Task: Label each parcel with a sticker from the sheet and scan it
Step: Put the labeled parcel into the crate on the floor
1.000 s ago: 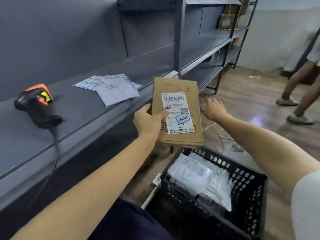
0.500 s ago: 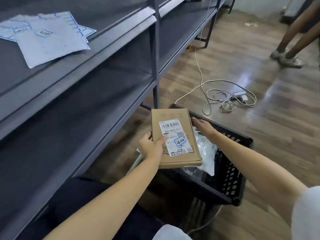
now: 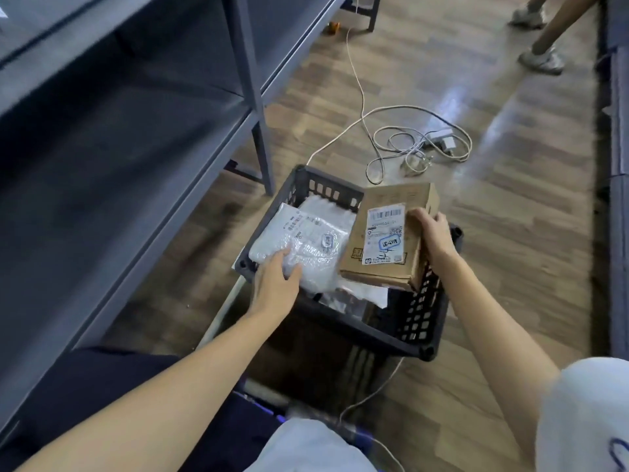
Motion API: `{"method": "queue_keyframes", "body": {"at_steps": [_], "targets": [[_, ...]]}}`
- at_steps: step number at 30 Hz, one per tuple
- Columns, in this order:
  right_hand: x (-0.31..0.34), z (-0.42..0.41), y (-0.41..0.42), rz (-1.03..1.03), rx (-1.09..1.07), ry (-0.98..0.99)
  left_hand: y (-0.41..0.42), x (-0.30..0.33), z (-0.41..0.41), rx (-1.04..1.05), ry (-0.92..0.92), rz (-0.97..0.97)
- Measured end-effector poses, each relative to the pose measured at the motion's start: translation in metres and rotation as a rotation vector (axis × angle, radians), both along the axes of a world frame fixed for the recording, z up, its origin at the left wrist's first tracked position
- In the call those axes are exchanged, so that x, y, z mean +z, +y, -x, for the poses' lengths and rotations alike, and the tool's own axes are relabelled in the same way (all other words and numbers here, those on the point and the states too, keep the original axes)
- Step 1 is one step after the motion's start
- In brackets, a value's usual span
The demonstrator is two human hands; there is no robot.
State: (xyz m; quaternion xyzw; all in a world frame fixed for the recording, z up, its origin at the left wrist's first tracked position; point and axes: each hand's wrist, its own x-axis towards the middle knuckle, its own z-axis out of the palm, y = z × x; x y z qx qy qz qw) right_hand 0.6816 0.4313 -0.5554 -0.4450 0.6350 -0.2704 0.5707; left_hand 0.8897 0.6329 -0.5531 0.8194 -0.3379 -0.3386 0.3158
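Observation:
A brown cardboard parcel [image 3: 391,233] with a white shipping label and a blue-ringed sticker lies tilted over the right side of the black plastic crate [image 3: 418,321]. My right hand [image 3: 434,233] grips its right edge. My left hand [image 3: 277,277] rests on the near corner of a white bubble-wrap parcel [image 3: 306,243] lying inside the crate, fingers curling onto it. More white parcels lie underneath. The sticker sheet and the scanner are out of view.
Grey metal shelving [image 3: 136,137] runs along the left, one post [image 3: 258,137] just behind the crate. A tangle of white cable with a charger [image 3: 415,144] lies on the wooden floor beyond. Another person's feet [image 3: 541,59] stand at the top right.
The view has dropped from the shelf to the crate. The brown parcel passed from my left hand to my right and moved down over the crate. My left hand went to the white parcel.

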Motion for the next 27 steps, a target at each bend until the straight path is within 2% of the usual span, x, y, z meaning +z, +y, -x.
{"method": "queue_keyframes", "body": {"at_steps": [2, 4, 7, 12, 15, 21, 27], "targets": [[-0.011, 0.027, -0.003, 0.112, -0.192, 0.186, 0.005, -0.008, 0.001, -0.091, -0.116, -0.018], [-0.029, 0.048, 0.002, 0.175, -0.244, 0.336, 0.009, -0.015, 0.006, -0.146, -0.221, -0.047], [-0.062, 0.06, 0.017, 0.152, -0.187, 0.451, 0.012, -0.028, 0.01, -0.211, -0.301, -0.074], [-0.11, 0.052, 0.042, -0.071, -0.046, 0.568, 0.017, -0.039, 0.008, -0.351, -0.418, -0.082], [-0.128, 0.042, 0.047, -0.138, -0.003, 0.597, 0.022, -0.04, 0.002, -0.425, -0.48, -0.066], [-0.147, 0.037, 0.042, -0.115, 0.041, 0.706, 0.029, -0.041, -0.007, -0.41, -0.5, -0.091], [-0.168, 0.038, 0.047, -0.367, 0.297, 0.746, 0.033, -0.048, -0.007, -0.42, -0.493, -0.14]]}}
